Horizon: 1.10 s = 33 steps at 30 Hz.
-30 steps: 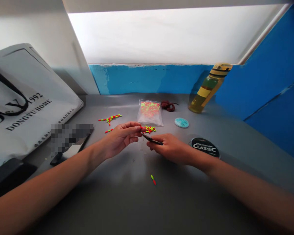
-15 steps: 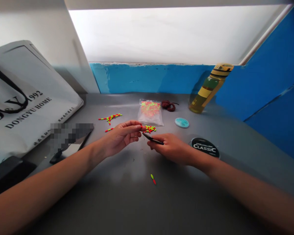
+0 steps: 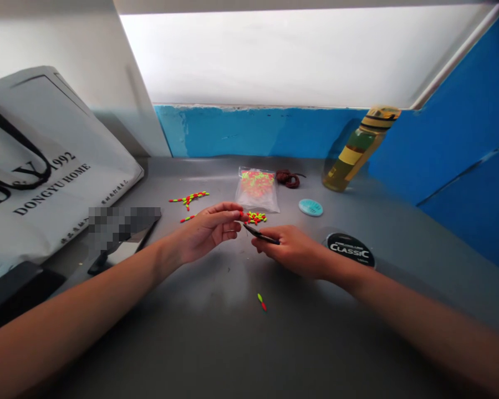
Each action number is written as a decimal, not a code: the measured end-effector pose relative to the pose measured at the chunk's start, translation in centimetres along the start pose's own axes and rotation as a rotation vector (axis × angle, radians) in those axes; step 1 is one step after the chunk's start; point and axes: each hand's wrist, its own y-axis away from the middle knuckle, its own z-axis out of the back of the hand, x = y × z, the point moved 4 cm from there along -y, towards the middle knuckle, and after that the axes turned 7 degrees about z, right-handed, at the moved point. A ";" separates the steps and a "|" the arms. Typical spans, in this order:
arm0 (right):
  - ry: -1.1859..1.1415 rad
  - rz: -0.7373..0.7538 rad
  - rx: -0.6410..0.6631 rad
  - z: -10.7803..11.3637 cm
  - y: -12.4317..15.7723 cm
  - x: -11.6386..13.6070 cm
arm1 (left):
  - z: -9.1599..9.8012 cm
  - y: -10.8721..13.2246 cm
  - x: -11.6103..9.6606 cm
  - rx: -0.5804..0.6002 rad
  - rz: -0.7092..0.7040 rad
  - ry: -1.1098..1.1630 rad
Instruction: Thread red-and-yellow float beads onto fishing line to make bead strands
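**Pinching a red bead (image 3: 243, 215) at the fingertips, slim black tool (image 3: 261, 235) right beside it**

The left hand (image 3: 203, 233) is up off the surface (image 3: 316, 343), its grip closed, thumb and fingertips pressed together on that red bead at the near edge of the bead pile (image 3: 255, 218). In from the right comes the right hand (image 3: 293, 252), grip closed firmly around the slim black tool, which points left with its tip just beside those left fingertips. Whether they touch is too small to tell.

The pile itself is a small heap of red and yellow-green beads, lying just past the left fingertips. Right behind it sits a clear plastic bag (image 3: 256, 191) packed with more of the same. Over to the left, a loose row of beads (image 3: 189, 197) stretches across the surface, with a short pair of beads (image 3: 187, 219) just nearer. One lone bead (image 3: 261, 302) lies out on the near side, well apart from the rest.

On the far side, a coil of dark red cord (image 3: 288, 178) sits by the bag, then a round teal spool (image 3: 310, 207). A black spool marked CLASSIC (image 3: 350, 249) lies just past the right hand, and a bottle of yellow liquid (image 3: 357, 152) stands by the blue wall (image 3: 253, 133). Far left, a big white tote bag (image 3: 45, 160) printed DONGYU HOME leans, with a pixelated patch (image 3: 122, 227) at its foot.
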 end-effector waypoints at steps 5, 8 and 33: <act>0.021 0.005 0.004 0.0 -0.1 -0.2 | 0.3 -0.1 0.1 0.002 0.006 0.006; 0.026 0.005 -0.002 0.0 -0.1 -0.3 | 0.4 -0.1 0.1 0.008 0.002 0.000; 0.021 -0.006 -0.005 0.0 0.0 -0.1 | 0.3 -0.2 0.2 -0.033 -0.034 -0.022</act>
